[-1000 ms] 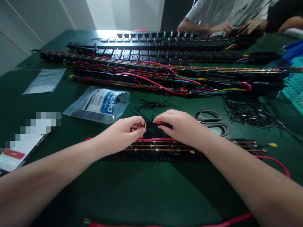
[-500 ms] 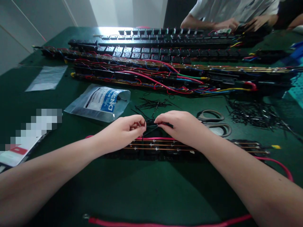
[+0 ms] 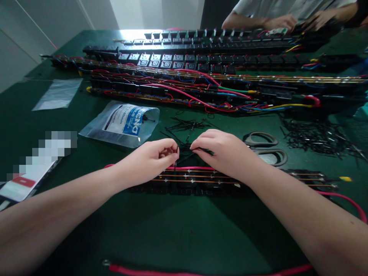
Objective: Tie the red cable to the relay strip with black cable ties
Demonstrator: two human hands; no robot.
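Note:
My left hand (image 3: 152,157) and my right hand (image 3: 222,151) meet over a long black socket strip (image 3: 189,181) with copper bars and a pink wire (image 3: 186,168) along it. Both hands are closed in pinches on a thin black cable tie (image 3: 184,150) stretched between their fingertips, just above the strip's far edge. The tie's ends are hidden by my fingers.
Loose black cable ties (image 3: 186,124) lie beyond my hands, more in a heap (image 3: 316,136) at right. Scissors (image 3: 266,147) sit right of my right hand. A plastic bag (image 3: 120,122) lies at left. Several wired socket strips (image 3: 201,82) fill the far table, where other people's hands (image 3: 278,21) work.
My hands have stayed pinched on the tie over the strip; the view has tilted slightly, so things sit a little higher and to the right.

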